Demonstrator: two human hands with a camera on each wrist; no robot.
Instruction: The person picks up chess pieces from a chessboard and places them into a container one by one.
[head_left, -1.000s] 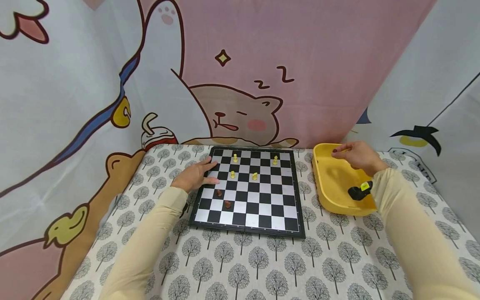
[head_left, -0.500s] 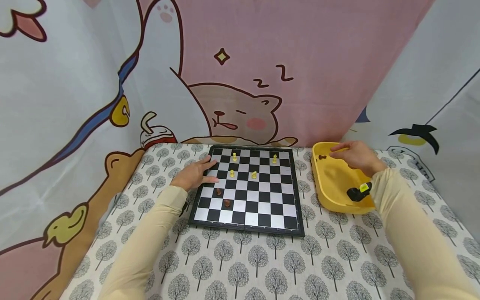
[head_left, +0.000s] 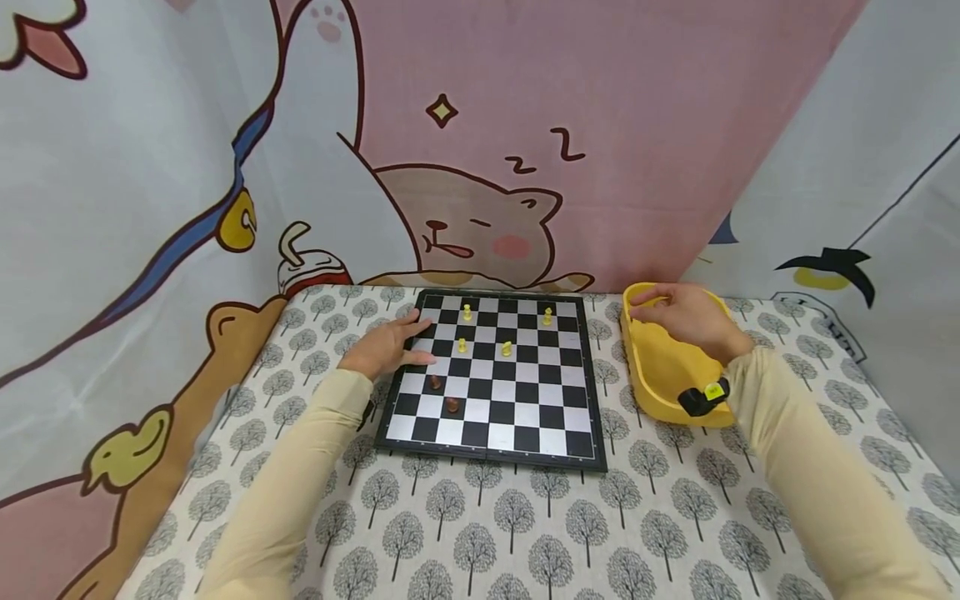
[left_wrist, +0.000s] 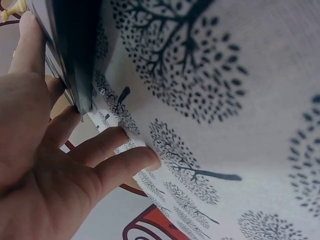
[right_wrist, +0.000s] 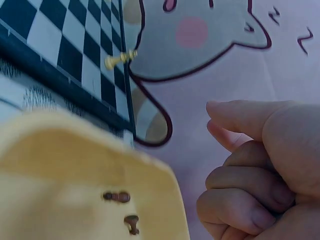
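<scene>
2 dark brown chess pieces point(right_wrist: 116, 196) in the yellow tub point(head_left: 660, 367), the right hand point(head_left: 690, 317) above its far end

In the right wrist view, the pieces lie to the left of the right hand, apart from its fingers; in the head view that hand hides them. Both rest on their sides in the tub, their long axes at nearly a right angle to each other. Of the 2 hands the right is much the nearer. It holds nothing that shows: thumb and forefinger reach out with a narrow gap, the other fingers folded in. The left hand point(head_left: 382, 346) is well apart, touching the left edge of the chessboard point(head_left: 540, 392), fingers spread, thumb over the top face.

The pieces in the tub look small and plain brown, broad at the base and slimmer at the waist. The board carries 4 pale yellow pieces point(head_left: 507, 349) and 2 more brown pieces point(head_left: 436, 382).
</scene>
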